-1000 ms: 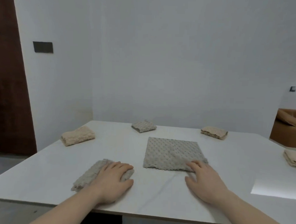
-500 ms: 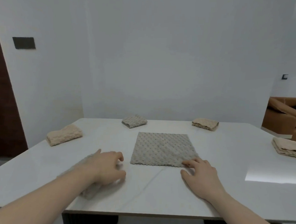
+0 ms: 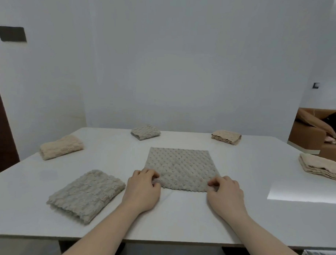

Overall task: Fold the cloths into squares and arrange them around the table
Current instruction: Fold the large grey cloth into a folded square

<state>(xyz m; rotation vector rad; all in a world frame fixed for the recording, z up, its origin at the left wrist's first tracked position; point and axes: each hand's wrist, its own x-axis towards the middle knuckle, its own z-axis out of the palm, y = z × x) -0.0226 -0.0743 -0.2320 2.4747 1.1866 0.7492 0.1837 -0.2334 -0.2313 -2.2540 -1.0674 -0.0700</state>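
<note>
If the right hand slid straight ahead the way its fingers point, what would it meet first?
The right hand already pinches the near right corner of the flat grey cloth. Going on, it would push into that cloth itself; beyond it, roughly in line, sits the folded beige cloth, though depth is unclear.

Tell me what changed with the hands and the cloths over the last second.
The left hand let go of the folded grey cloth at the near left and moved right to the flat grey cloth, gripping its near left corner. The right hand curled onto the near right corner. The other folded cloths kept their places on the table.
</note>
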